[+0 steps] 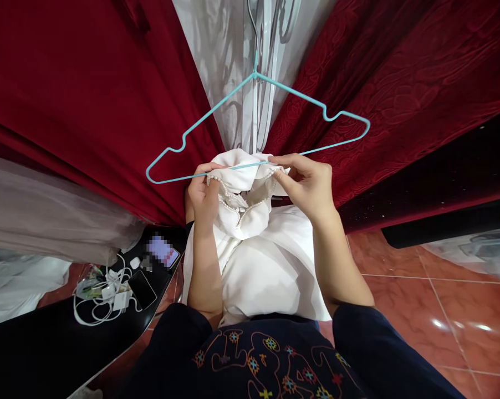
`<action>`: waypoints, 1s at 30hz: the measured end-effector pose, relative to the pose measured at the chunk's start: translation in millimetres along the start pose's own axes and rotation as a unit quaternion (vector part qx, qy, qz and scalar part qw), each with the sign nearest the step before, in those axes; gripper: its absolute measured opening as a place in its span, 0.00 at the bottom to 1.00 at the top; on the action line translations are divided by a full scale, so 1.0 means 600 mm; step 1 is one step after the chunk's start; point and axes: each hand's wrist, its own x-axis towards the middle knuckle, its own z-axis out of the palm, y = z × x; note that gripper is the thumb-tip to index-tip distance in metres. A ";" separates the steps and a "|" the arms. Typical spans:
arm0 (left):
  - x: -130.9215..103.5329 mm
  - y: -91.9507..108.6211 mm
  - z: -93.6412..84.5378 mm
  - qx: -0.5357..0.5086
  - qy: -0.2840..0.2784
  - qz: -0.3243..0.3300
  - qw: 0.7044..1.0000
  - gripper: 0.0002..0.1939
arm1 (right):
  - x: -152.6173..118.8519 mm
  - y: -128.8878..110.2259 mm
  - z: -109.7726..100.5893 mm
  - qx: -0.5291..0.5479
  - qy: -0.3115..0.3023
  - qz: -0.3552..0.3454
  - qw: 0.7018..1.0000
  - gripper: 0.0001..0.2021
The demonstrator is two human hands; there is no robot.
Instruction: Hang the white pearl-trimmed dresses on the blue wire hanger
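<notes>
A light blue hanger [291,88] hangs by its hook in front of me, its bottom bar level with my hands. Against that bar is the upper part of a white garment [254,221] with pearl beads along its opening; the rest of the cloth falls below, between my forearms. My left hand [204,191] is closed on the beaded edge at the left, fingers by the bar. On the other side, my right hand [306,180] pinches the edge between thumb and fingers, also at the bar. Part of the bar is hidden behind the right hand.
Red curtains [87,100] flank a pale hanging cloth [217,61]. At lower left, a black surface [37,343] holds white cables [104,310], a dark phone [142,291] and a lit phone [162,252]. Reddish floor tiles [399,310] lie at right.
</notes>
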 end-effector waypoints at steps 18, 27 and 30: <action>0.099 0.045 -0.165 0.158 0.191 0.071 0.966 0.09 | -0.008 0.027 -0.011 -0.003 0.009 0.021 1.000 0.13; 0.132 0.110 -0.053 0.152 0.080 0.106 0.980 0.15 | -0.007 0.015 -0.001 0.013 0.004 0.035 0.999 0.15; 0.109 0.112 -0.041 0.108 0.039 0.113 0.987 0.15 | 0.000 0.016 -0.002 0.021 0.022 0.036 0.999 0.16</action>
